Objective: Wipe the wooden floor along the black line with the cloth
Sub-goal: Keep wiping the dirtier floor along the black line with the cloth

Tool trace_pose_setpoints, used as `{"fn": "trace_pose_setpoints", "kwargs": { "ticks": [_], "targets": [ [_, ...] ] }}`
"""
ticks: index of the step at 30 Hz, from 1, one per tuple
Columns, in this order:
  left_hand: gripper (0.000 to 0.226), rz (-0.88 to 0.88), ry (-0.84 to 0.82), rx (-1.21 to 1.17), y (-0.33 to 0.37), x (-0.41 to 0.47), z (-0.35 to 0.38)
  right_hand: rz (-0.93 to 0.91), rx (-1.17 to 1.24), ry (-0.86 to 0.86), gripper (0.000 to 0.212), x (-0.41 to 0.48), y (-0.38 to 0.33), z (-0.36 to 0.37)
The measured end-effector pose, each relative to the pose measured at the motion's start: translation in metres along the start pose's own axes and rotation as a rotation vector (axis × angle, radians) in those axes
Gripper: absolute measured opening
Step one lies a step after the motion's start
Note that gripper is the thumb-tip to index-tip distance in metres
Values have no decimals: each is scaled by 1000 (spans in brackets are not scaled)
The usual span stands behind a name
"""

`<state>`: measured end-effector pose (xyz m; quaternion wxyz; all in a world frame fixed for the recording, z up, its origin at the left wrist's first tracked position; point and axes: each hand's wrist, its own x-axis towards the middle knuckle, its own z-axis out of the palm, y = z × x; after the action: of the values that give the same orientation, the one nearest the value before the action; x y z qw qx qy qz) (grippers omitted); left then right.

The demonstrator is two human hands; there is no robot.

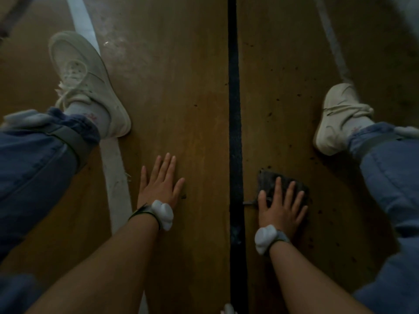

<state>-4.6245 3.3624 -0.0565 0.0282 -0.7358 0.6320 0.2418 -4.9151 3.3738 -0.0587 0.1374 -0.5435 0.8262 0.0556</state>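
Since the cloth (267, 181) sits just right of the black line (234, 109), the wipe works best as long strokes parallel to that line. Spread the palm weight evenly so the whole cloth lies flat on the wooden floor (181, 98). Dark specks (294, 96) dot the boards right of the line, ahead of the cloth and beside it, so my read is that this side needs the work. Push away from the body, then overlap the next pass. The cloth edge should hug the line without riding over it, or grit likely gets dragged onto the cleaner-looking left boards. Something thin pokes out from the cloth toward the line near the thumb, maybe a loose corner or a thread, hard to tell in this dim view. Tuck it under before pushing.

The right hand (282, 209) lies flat on top of the cloth, fingers straight and spread, pressing it down, not clutching it. The cloth shows past the fingertips and on the thumb side; the rest is hidden under the palm. The left hand (159, 184) is flat on bare floor across the line, fingers straight, holding nothing, apart from the cloth, probably bracing the body. The line runs between the two hands. The left shoe (86, 80) and right shoe (337, 118) sit further up, one on each side.
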Motion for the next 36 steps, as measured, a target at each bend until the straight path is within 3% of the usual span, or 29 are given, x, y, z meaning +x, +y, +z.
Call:
{"fn": "trace_pose_setpoints", "kwargs": {
  "ticks": [8, 14, 16, 22, 25, 31, 36],
  "targets": [
    [62, -39, -21, 53, 5, -4, 7, 8, -8, -20, 64, -18, -21, 4],
    [62, -53, -68, 61, 4, 0, 3, -434, -78, -117, 66, -95, -70, 29],
    [62, -56, -75, 56, 4, 3, 3, -567, -55, -52, 66, -119, -78, 41],
    [63, -59, -72, 58, 4, 3, 3, -686, -98, -18, 69, -111, -60, 50],
    [64, -38, -62, 60, 3, 1, 3, -594, -113, -42, 70, -90, -38, 42],
    [63, -4, 29, 69, 3, -9, 8, -86, -54, 9, 63, -53, 28, 13],
    [65, 16, 74, 74, -5, -41, 20, 5, -12, 58, 65, -56, 29, 14]
  ]
}}
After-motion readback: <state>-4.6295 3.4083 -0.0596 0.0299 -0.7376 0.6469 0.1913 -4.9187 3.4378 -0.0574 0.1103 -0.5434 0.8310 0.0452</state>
